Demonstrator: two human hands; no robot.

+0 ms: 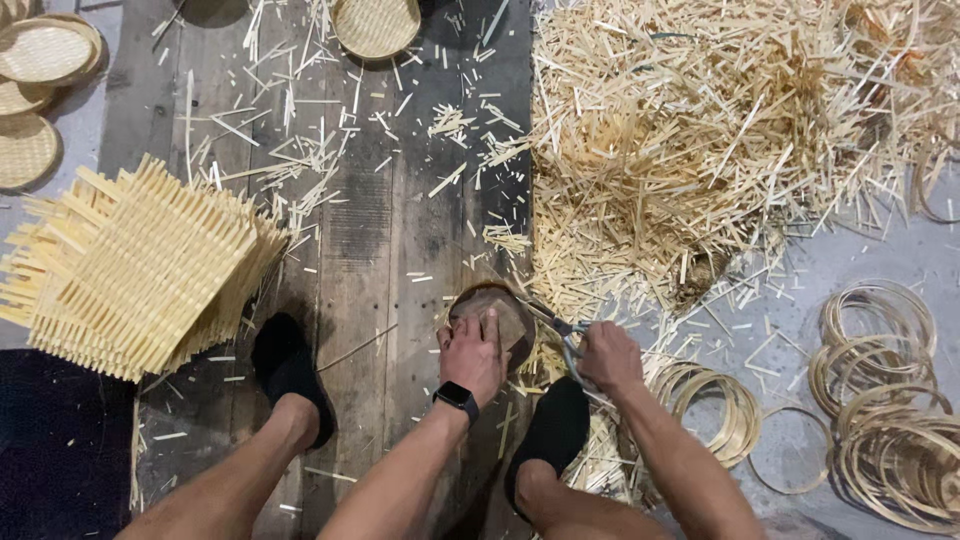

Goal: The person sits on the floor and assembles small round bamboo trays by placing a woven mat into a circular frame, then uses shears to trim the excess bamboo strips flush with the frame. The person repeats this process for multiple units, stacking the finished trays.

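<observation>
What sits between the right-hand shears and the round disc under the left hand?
Nothing visible. The shears in the right hand already meet the edge of the round disc, which the left hand presses down.

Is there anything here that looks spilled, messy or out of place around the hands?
Yes. Cut bamboo slivers lie scattered across the dark wooden boards, and a big loose heap of offcuts spreads to the right. The left hand presses a round dark disc; the right hand holds shears beside it.

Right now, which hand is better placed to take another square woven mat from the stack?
Probably the left hand: the stack of woven mats lies on its side, and the right hand grips the shears.
</observation>
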